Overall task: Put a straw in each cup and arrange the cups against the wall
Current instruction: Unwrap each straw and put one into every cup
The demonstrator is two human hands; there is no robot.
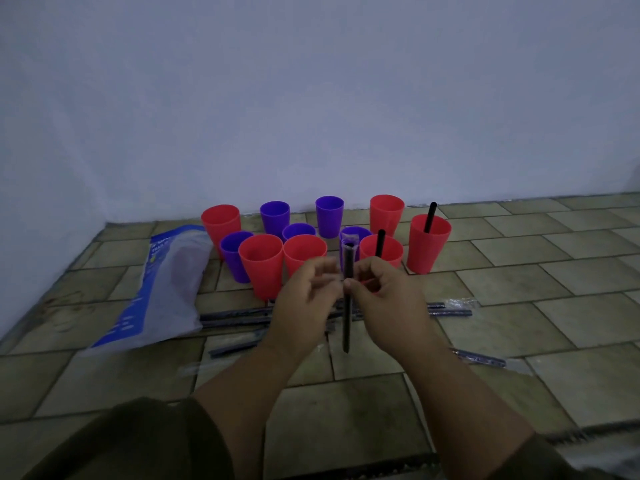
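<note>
Several red and purple cups stand on the tiled floor near the wall. The red cup at the right [428, 244] holds a black straw [430, 216]. A smaller-looking red cup [391, 252] just left of it holds another black straw [380, 242]. In front of the cups I hold a wrapped black straw [347, 306] upright. My right hand [388, 303] pinches it near the middle. My left hand [308, 299] is blurred beside it, with its fingers at the clear wrapper. Several wrapped straws [235, 317] lie on the floor under my hands.
A blue and clear plastic bag [162, 289] lies on the floor at the left of the cups. The white wall [311, 98] rises right behind the cups, with a corner at the left. More wrapped straws [481, 358] lie at the right.
</note>
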